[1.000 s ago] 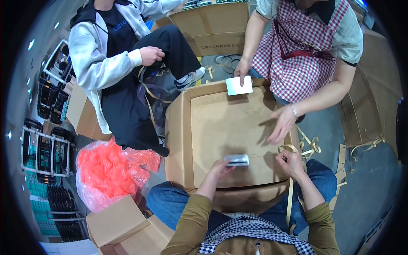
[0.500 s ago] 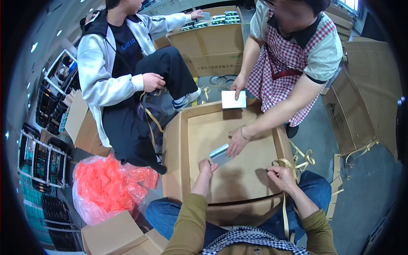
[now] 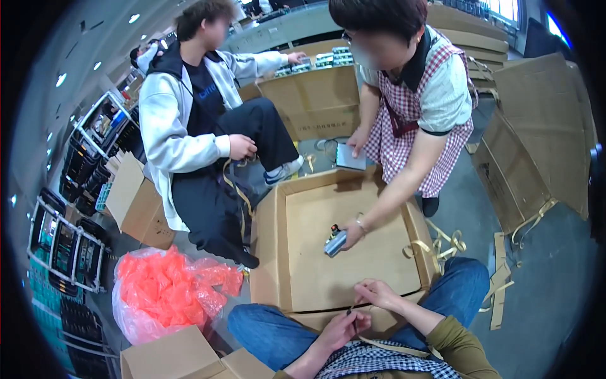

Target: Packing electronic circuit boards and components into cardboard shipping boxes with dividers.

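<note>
Close to my lap, at the near edge of the open cardboard box [image 3: 271, 252], both my hands are closed. Fingers of my left hand [image 3: 341, 330] pinch a thin dark strip [image 3: 350, 311], too small to name. Just above it my right hand [image 3: 379, 295] pinches the strip's upper end. A tan strap [image 3: 394, 348] lies across my lap below them. Over the box, a co-worker's hand [image 3: 352, 235] holds a small silver-grey box [image 3: 336, 244], with a small dark and orange item [image 3: 333, 231] against it. That person's other hand holds a flat pale box [image 3: 349, 158].
A person in a white jacket [image 3: 167, 120] sits at left, reaching into a large carton [image 3: 319, 104] of small boxes. Pink plastic wrap [image 3: 161, 284] lies at left beside another carton [image 3: 173, 357]. Loose tan straps [image 3: 445, 243] and folded cardboard [image 3: 514, 170] are at right.
My left hand let go of the silver-grey box, now in the co-worker's hand, and drew back to my lap. My right hand moved left to meet it. The pale box was lowered.
</note>
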`<state>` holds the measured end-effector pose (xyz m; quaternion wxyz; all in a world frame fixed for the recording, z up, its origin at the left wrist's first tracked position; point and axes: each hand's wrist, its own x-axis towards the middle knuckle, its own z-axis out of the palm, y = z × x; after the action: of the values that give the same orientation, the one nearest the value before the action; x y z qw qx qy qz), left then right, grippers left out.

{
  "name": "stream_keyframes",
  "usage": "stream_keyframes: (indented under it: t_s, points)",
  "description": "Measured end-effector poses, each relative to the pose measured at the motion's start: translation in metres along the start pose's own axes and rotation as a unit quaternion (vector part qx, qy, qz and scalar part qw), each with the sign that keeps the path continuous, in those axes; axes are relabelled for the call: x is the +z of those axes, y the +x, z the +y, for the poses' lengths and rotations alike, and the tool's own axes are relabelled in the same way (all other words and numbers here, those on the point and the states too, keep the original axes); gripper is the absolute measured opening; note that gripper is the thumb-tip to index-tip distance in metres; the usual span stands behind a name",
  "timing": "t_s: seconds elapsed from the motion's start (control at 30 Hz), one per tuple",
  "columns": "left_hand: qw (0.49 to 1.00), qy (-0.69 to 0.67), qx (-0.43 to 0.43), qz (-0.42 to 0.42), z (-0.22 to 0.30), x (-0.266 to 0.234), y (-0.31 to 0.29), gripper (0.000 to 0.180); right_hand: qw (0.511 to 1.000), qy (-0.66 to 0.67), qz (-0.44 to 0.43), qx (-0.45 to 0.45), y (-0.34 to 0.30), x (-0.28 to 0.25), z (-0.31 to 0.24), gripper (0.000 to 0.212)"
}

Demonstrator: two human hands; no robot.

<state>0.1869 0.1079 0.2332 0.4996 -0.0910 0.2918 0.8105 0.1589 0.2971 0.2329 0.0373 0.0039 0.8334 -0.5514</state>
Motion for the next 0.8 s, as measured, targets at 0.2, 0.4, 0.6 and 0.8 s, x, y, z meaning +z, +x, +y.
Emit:
stream_keyframes:
  t_s: [0.2,0.4,0.6,0.8]
  points:
    - [0.991,-0.011,0.090,-0.097,0.025,-0.005,-0.050,0.024,0.938,-0.322,0.033,0.128,0.029,-0.015,0.073,0.025]
    - [0.985,-0.029,0.168,-0.028,0.043,-0.033,-0.058,0.024,0.862,0.080,0.157,0.476,0.009,-0.010,0.241,0.028]
    - [0.984,-0.039,0.166,0.047,0.039,-0.051,-0.058,0.023,0.711,0.256,0.216,0.618,0.003,-0.044,0.264,0.049]
    - [0.987,-0.058,0.148,0.038,0.039,-0.069,-0.045,0.024,0.610,0.366,0.293,0.639,0.000,-0.046,0.225,0.036]
